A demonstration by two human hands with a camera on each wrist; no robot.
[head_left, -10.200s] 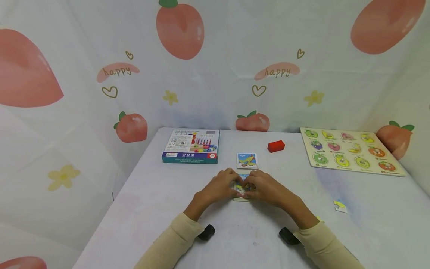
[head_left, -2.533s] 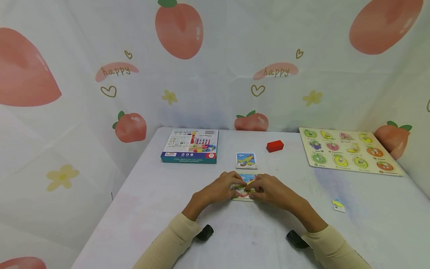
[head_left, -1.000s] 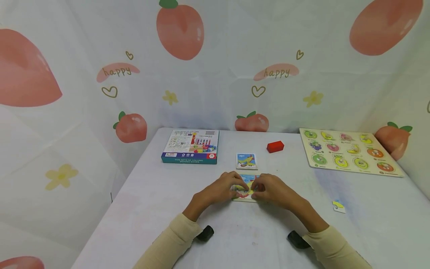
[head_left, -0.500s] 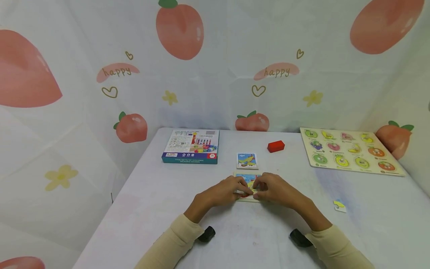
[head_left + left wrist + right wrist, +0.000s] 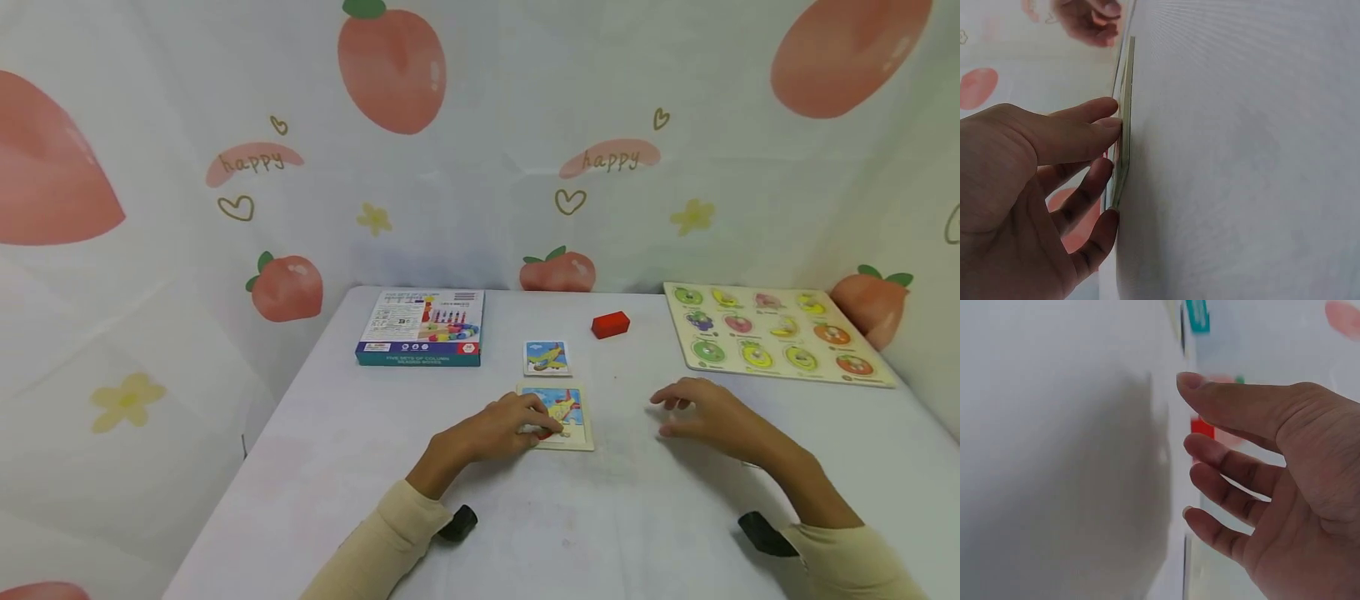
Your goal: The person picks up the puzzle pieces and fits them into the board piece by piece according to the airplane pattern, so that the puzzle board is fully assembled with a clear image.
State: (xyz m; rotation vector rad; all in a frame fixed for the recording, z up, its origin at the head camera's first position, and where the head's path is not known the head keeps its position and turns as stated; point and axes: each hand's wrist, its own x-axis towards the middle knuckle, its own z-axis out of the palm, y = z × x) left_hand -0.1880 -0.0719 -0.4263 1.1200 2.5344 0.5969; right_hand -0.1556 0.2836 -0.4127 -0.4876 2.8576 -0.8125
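A small jigsaw puzzle with an airplane picture lies in its pale square tray on the table. My left hand rests its fingertips on the lower left of it. In the left wrist view, thumb and fingers touch the face of the puzzle tray, seen edge-on. My right hand hovers over the table to the right, fingers loosely bent and holding nothing; its thumb stands apart from the fingers in the right wrist view. A loose puzzle piece is mostly hidden behind the right forearm.
Just behind the tray is a square airplane picture card. A red block lies farther back. The boxed toy set sits at the back left, and a fruit peg board at the back right.
My right hand has left the puzzle and moved right, uncovering the tray's right side. The left hand stays on the puzzle. Earlier both hands worked at it together.
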